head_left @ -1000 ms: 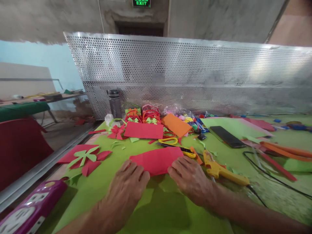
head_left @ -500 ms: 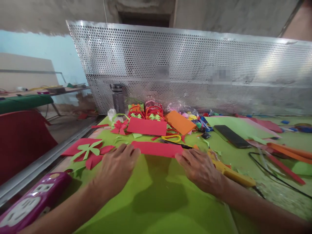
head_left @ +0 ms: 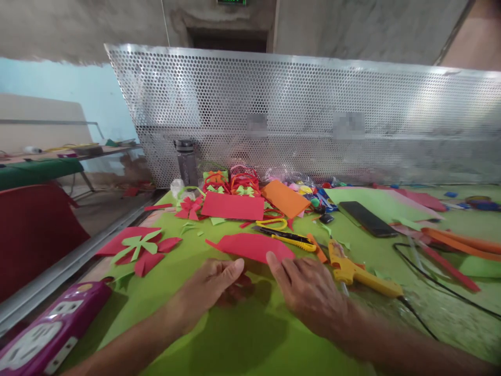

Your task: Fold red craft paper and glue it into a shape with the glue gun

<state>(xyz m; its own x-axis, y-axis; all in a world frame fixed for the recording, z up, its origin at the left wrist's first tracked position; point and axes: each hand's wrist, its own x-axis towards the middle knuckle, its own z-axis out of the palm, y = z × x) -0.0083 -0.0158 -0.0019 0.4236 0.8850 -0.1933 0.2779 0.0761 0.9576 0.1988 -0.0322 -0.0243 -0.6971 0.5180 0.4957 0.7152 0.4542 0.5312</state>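
A red craft sheet (head_left: 254,247) bows upward in front of me; whether it is paper or foam I cannot tell. My right hand (head_left: 313,284) pinches its right end, thumb on the near side. Just below the sheet's left part is my left hand (head_left: 207,287), its thumb stretched out and its fingers partly hidden, holding nothing visible. Behind the sheet lie a box cutter (head_left: 295,240) with a yellow end and yellow-handled scissors (head_left: 270,224). Another red rectangle (head_left: 233,206) and an orange sheet (head_left: 286,198) rest farther back.
To the right are a yellow glue gun (head_left: 364,277) with its cord and a black phone (head_left: 368,219). A purple power strip (head_left: 58,318) sits at left, near red and green cut-outs (head_left: 139,245). A bottle (head_left: 188,162) stands before the perforated metal panel (head_left: 297,104).
My left hand has let go of the sheet's left end and moved down and right. The sheet, stretched flat before, now bows. My right hand still holds its right end.
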